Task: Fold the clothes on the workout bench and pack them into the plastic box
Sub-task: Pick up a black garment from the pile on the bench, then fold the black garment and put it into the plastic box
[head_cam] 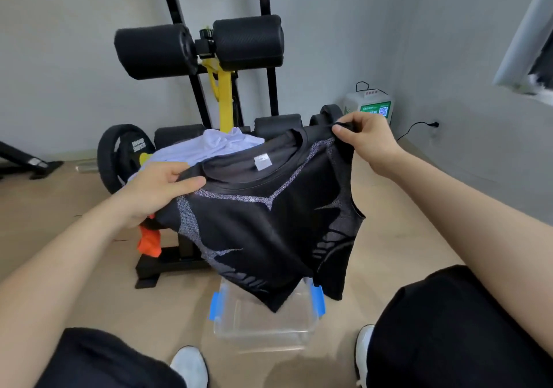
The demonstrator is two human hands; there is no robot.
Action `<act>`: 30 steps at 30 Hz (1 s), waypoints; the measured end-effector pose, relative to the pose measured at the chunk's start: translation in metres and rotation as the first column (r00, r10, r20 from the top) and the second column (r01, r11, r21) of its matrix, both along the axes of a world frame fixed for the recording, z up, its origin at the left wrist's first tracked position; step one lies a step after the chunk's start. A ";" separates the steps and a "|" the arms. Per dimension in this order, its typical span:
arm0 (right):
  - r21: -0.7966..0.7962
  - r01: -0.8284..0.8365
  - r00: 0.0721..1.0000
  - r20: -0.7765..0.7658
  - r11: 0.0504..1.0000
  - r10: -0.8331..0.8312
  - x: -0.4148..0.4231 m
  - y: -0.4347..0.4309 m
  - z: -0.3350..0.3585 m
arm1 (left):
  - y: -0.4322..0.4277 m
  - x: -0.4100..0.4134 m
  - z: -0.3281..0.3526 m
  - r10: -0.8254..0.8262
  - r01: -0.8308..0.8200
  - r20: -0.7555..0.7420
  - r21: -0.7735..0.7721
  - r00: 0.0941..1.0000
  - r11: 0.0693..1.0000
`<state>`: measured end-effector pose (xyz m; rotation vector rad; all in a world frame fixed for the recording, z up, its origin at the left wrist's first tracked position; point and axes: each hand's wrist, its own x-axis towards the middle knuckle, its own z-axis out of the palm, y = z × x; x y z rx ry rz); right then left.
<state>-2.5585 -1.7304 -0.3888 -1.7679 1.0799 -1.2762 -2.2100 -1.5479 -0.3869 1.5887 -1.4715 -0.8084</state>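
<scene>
Both arms reach forward; left hand point(155, 188) and right hand point(366, 138) pinch the black grey-patterned shirt point(263, 226) by its shoulders, fingers clamped; clear blue-latched plastic box point(263, 328) at six o'clock.

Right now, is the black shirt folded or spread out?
Spread out: the left hand and right hand hold the black shirt up by its shoulders, hanging unfolded over the plastic box.

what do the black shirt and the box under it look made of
Black shirt: probably a thin synthetic sports knit, matte, with grey knitted-in panels; it drapes limply. Plastic box: clear rigid plastic, slightly glossy; the floor shows through its walls, blue latches look opaque plastic.
</scene>
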 end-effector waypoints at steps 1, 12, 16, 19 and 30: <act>-0.034 -0.012 1.000 -0.028 0.999 0.011 0.003 0.001 0.002 | 0.001 0.008 0.002 0.047 -0.047 0.002 -0.031 0.999 0.998; 0.101 -0.260 0.791 -0.548 0.960 0.272 0.051 0.028 0.008 | 0.028 0.082 0.006 0.223 -0.233 0.267 0.006 0.938 0.972; 0.091 -0.241 0.919 -0.300 0.966 0.257 0.077 0.027 0.020 | 0.038 0.087 0.012 0.342 -0.341 -0.003 -0.099 0.940 0.935; 0.090 -0.224 0.959 -0.156 0.970 0.236 0.103 0.017 0.031 | 0.039 0.097 0.022 0.424 -0.436 -0.104 -0.175 0.900 0.883; 0.158 -0.156 0.986 -0.032 0.975 0.163 0.179 -0.045 0.108 | -0.025 0.155 0.110 0.496 -0.449 0.122 -0.284 0.859 0.847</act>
